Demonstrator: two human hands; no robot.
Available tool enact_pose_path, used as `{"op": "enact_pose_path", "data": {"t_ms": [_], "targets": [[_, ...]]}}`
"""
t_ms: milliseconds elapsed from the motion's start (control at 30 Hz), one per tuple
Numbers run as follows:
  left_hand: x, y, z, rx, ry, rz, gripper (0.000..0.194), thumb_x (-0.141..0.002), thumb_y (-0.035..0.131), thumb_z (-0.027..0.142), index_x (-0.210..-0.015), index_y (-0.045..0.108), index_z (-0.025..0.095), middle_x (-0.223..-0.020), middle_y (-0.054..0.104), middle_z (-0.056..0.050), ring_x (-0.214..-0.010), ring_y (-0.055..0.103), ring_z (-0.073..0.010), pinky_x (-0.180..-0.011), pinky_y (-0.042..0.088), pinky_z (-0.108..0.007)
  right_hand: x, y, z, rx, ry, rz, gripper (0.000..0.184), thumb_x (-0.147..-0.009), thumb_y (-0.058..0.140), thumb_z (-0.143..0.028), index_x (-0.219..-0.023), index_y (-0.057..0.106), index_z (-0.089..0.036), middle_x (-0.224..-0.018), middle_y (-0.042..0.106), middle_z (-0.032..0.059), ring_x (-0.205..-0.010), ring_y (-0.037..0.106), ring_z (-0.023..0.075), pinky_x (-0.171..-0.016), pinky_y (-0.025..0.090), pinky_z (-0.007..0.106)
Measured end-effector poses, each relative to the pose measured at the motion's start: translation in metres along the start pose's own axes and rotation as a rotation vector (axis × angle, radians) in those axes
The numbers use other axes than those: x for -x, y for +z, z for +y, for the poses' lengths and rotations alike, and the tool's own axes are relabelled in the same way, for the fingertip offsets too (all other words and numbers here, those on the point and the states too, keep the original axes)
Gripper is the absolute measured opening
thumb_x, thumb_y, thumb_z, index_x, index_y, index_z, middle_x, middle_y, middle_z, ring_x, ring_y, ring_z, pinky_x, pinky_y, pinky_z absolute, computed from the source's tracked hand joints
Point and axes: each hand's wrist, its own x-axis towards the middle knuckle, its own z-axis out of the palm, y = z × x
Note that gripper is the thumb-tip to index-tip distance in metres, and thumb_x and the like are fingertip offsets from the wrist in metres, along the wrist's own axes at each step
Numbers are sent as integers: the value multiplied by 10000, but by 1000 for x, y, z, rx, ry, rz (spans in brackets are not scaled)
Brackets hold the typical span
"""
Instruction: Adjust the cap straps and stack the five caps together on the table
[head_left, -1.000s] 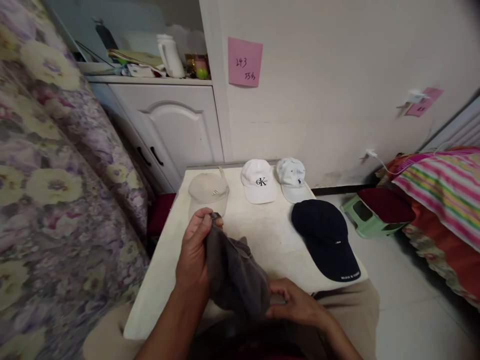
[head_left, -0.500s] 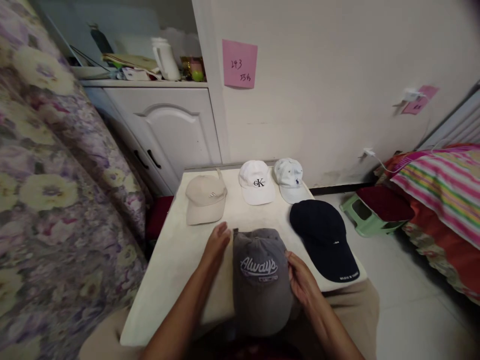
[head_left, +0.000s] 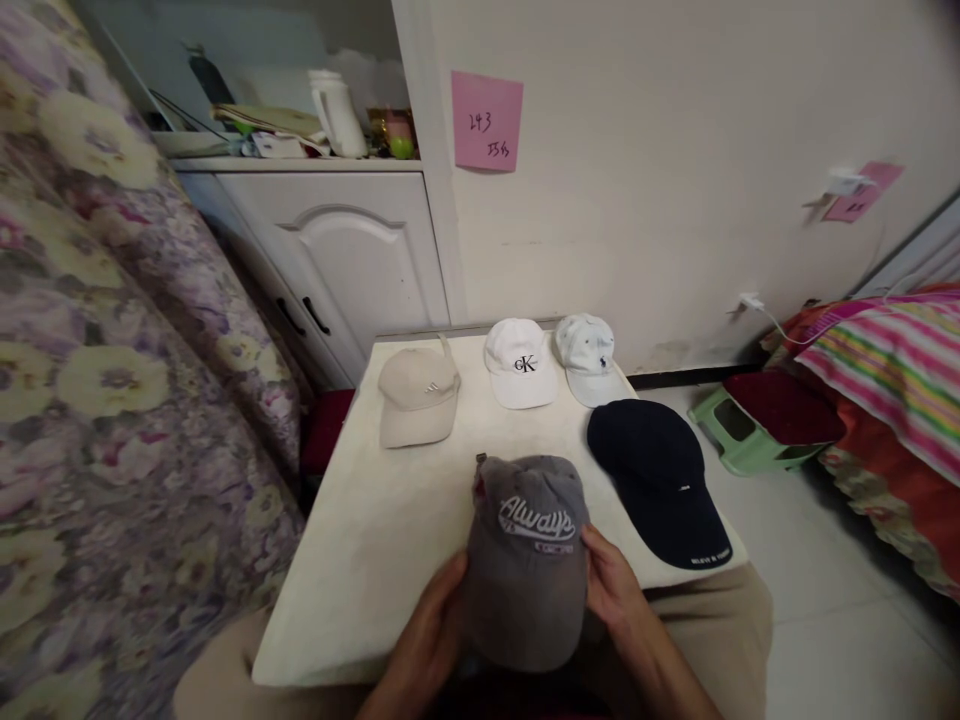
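A grey cap (head_left: 529, 590) is being held between two hands at the near edge of the counter (head_left: 375, 560), its brim being pointed toward the person and its white "Always" lettering being shown on top. Its right side is being grasped by the fingers of the right hand (head_left: 611, 575), the thumb being laid against the edge. Its left side is being touched by the left hand (head_left: 439, 610); those fingers are being partly hidden, so whether they are being closed on it cannot be told. Near the far left corner, a beige cap (head_left: 418, 395) is being supported, while a white cap (head_left: 517, 365) with black lettering and a pale blue cap (head_left: 586, 360) are being displayed just beside each other along the far edge. At the right side, a navy cap (head_left: 656, 480) is being carried with its brim being directed toward the near right corner. Above, a pink note (head_left: 487, 120) is being displayed on the wall (head_left: 637, 180).
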Motion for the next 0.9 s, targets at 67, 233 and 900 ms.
{"op": "enact_pose_path", "data": {"t_ms": [67,233,900], "targets": [[10,5,-3,90,-32,-36,370,-707,785,384,-1026,732,204,-1145,743,-100,-1246,571,-359,-1046,458,-463,-5,9,3,-35,-24,6,251,-662,843,-286,-868,743,-183,-851,789,30,-797,728,205,-861,541,341],[31,20,7,172,3,-46,409,-683,801,229,-1083,720,203,-1123,758,-71,-1181,627,-328,-1054,462,-427,-9,27,11,24,-32,-57,289,-699,808,-363,-939,749,-212,-955,789,21,-906,721,213,-913,531,340],[-50,66,190,150,467,-238,417,-811,589,107,-1226,618,77,-1030,761,-122,-1088,665,-321,-990,505,-432,-35,-3,15,384,-188,55,355,-650,887,-372,-858,696,-157,-772,722,38,-616,617,119,-638,527,259]]}}
